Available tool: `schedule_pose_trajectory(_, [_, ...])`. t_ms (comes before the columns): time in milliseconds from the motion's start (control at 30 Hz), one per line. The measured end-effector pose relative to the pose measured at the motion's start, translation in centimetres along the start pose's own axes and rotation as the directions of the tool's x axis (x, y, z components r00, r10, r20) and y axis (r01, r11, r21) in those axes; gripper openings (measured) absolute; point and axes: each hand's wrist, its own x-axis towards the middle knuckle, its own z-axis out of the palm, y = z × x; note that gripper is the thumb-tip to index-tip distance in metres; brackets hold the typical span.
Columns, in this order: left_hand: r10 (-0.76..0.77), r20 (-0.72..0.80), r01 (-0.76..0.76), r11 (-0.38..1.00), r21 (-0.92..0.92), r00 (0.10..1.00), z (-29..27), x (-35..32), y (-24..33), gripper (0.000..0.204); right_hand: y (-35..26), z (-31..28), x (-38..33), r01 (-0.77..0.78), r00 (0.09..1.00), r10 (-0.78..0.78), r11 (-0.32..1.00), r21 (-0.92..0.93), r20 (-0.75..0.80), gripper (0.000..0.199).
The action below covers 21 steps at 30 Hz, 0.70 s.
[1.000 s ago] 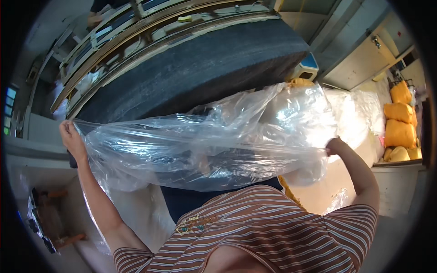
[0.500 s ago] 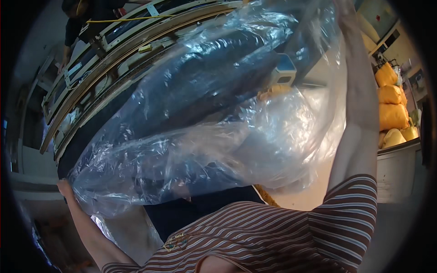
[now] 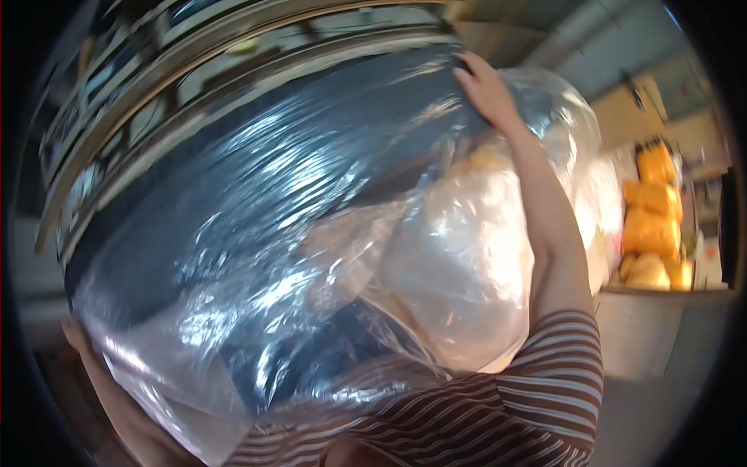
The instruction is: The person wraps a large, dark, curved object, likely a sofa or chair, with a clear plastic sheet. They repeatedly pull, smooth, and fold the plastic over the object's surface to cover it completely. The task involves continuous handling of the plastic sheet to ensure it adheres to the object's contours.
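A large, crinkled clear plastic sheet [image 3: 288,167] stretches between my hands, over a long dark surface and back across the front of my body. My right hand [image 3: 489,92] is closed on the sheet at the far right end of the dark surface, arm extended. At the lower left, my left hand [image 3: 74,336] grips the sheet's near corner; its fingers are blurred and partly hidden. Right of the middle the plastic bulges loosely, with a pale surface and something yellowish showing through.
Beyond the dark surface runs a long frame of wooden rails [image 3: 194,58]. Several orange bundles [image 3: 652,222] are stacked at the right on a pale cabinet [image 3: 642,331].
My right hand has come down from the upper right to the far end of the dark surface. The plastic lies flatter and tauter over it. A co-worker has left the view.
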Motion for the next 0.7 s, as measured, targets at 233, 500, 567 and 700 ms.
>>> schedule_pose_trajectory(233, [-0.076,-0.283,0.004,0.969,-0.247,0.956,1.9,-2.0,14.0,0.044,7.4,-2.1,0.6,-0.598,0.771,0.465,0.764,0.244,0.435,0.068])
schedule_pose_trajectory(500, [0.027,0.164,0.136,0.438,-0.889,0.986,2.2,-0.3,13.6,0.013,-15.5,2.0,7.1,0.367,0.927,-0.371,0.928,-0.071,-0.055,0.023])
schedule_pose_trajectory(567, [-0.008,0.014,0.016,0.522,-0.853,1.0,2.8,0.6,13.2,0.009,-29.1,3.2,3.2,0.241,0.941,-0.321,0.863,0.445,0.112,0.021])
schedule_pose_trajectory(700, [-0.126,-0.268,-0.125,0.65,-0.75,0.955,4.2,0.4,13.1,0.02,-48.2,2.4,-8.4,-0.068,0.385,-0.724,0.596,0.8,0.572,0.022])
